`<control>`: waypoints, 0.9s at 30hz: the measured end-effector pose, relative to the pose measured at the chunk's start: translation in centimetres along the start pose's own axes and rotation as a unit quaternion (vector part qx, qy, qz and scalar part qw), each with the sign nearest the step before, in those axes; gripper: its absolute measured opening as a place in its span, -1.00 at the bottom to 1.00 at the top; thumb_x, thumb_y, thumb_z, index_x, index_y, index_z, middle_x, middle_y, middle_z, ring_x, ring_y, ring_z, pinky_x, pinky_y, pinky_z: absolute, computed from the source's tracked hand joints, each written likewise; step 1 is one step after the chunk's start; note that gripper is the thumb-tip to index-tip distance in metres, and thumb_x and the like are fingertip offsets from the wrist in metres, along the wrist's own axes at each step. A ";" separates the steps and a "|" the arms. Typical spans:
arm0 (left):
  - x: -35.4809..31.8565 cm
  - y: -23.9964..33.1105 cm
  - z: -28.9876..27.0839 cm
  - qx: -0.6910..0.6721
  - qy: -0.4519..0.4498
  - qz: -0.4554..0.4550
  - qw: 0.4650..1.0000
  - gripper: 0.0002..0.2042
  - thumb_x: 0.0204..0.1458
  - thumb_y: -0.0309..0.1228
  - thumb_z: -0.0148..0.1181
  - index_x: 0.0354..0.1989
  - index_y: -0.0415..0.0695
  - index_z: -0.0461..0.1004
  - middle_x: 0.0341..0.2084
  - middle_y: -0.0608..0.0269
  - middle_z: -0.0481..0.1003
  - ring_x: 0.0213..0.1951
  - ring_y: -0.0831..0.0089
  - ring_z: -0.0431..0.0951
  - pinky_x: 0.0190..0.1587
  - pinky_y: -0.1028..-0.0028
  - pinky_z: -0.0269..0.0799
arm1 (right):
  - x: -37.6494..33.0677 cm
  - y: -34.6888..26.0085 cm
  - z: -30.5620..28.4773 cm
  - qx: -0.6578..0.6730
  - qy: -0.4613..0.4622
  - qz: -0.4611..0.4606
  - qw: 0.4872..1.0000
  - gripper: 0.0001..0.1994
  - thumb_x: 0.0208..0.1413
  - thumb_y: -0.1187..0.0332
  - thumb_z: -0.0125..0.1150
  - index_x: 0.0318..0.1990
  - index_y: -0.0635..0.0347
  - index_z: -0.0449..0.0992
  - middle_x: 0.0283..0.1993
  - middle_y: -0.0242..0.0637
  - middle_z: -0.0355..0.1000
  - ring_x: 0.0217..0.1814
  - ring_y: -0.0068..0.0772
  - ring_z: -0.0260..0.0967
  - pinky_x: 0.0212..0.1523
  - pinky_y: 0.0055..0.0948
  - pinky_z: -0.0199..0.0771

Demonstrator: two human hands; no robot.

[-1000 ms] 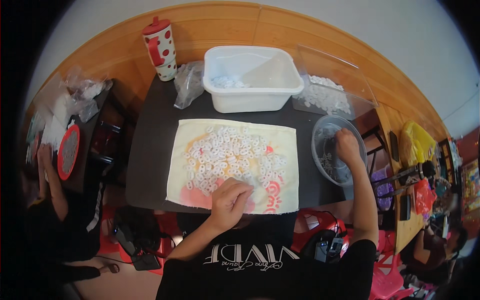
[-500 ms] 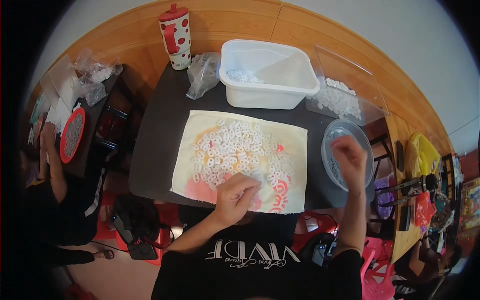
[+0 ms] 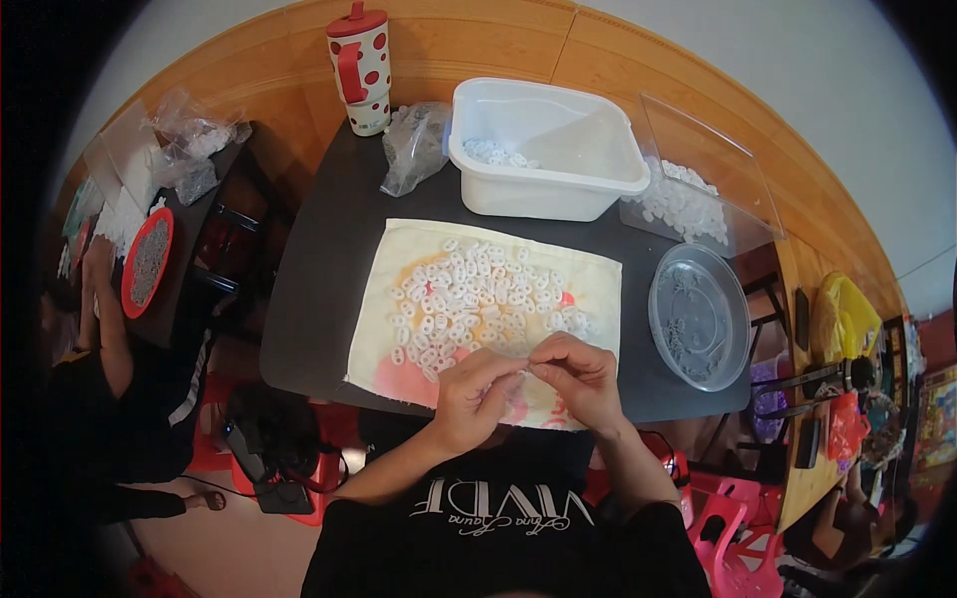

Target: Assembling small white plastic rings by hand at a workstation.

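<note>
My left hand [image 3: 473,397] and my right hand [image 3: 580,381] meet over the front edge of a cream cloth [image 3: 583,259] with pink print. Both are closed in a pinch, fingertips almost touching. What lies between the fingertips is too small and covered to make out. Just beyond my hands, many small white plastic pieces with two holes each [image 3: 469,284] are spread over the cloth. To the right of my right hand stands a round clear dish [image 3: 740,329] holding small grey metal bits [image 3: 680,344].
A white tub [image 3: 543,194] with white pieces stands behind the cloth. Left of it are a clear plastic bag [image 3: 414,149] and a spotted tumbler [image 3: 361,75]. A clear box [image 3: 743,194] of white pieces is at back right. Another person's hand [image 3: 98,261] works beside a red plate [image 3: 130,284].
My right hand has come left from the round dish to my left hand above the cloth. My left hand has stayed nearly in place. The view has shifted slightly.
</note>
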State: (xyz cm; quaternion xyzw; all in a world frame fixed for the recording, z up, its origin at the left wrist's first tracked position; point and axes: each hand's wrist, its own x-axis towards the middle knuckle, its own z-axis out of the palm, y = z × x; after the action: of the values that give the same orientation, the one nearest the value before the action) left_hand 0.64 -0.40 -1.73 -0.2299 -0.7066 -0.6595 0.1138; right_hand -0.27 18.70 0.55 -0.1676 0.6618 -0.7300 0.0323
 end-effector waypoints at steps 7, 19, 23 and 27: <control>-0.2 0.0 0.0 0.007 -0.010 -0.019 1.000 -0.75 0.07 -0.74 0.23 -0.07 -0.31 0.58 -0.34 0.15 0.59 -0.34 0.49 0.55 -0.31 0.56 0.40 | -0.1 0.0 0.0 -0.008 0.003 0.012 1.000 -0.85 0.16 0.72 0.22 -0.16 0.35 0.59 -0.18 -0.31 0.50 -0.11 -0.55 0.44 -0.03 -0.57 0.43; -0.7 -0.3 0.4 -0.026 0.029 -0.025 0.999 -0.65 0.09 -0.73 0.26 0.08 -0.31 0.47 -0.34 0.25 0.60 -0.38 0.66 0.53 -0.35 0.64 0.40 | 0.1 -0.8 0.2 -0.027 -0.020 0.010 0.999 -0.86 0.15 0.73 0.20 -0.19 0.37 0.58 -0.19 -0.26 0.50 -0.12 -0.50 0.42 -0.05 -0.55 0.40; -0.6 -0.4 0.5 -0.036 0.030 -0.020 0.999 -0.65 0.09 -0.73 0.24 0.08 -0.31 0.48 -0.34 0.25 0.60 -0.39 0.66 0.53 -0.37 0.65 0.40 | -0.1 -0.7 0.2 -0.067 -0.023 0.002 0.997 -0.86 0.17 0.73 0.15 -0.18 0.36 0.56 -0.19 -0.25 0.49 -0.12 -0.48 0.42 -0.06 -0.53 0.40; -0.8 -0.3 0.5 -0.043 0.027 -0.028 0.998 -0.66 0.10 -0.73 0.23 0.08 -0.31 0.48 -0.34 0.25 0.61 -0.40 0.66 0.54 -0.38 0.65 0.41 | -0.1 -0.7 0.4 -0.114 -0.023 -0.021 0.993 -0.87 0.17 0.71 0.14 -0.20 0.36 0.55 -0.20 -0.24 0.49 -0.14 -0.46 0.42 -0.10 -0.51 0.40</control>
State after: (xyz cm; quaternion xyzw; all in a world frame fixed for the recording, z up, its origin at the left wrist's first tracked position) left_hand 1.21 -0.07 -2.39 -0.1970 -0.6804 -0.6980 0.1045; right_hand 0.04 18.47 1.28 -0.2007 0.7362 -0.6462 0.0127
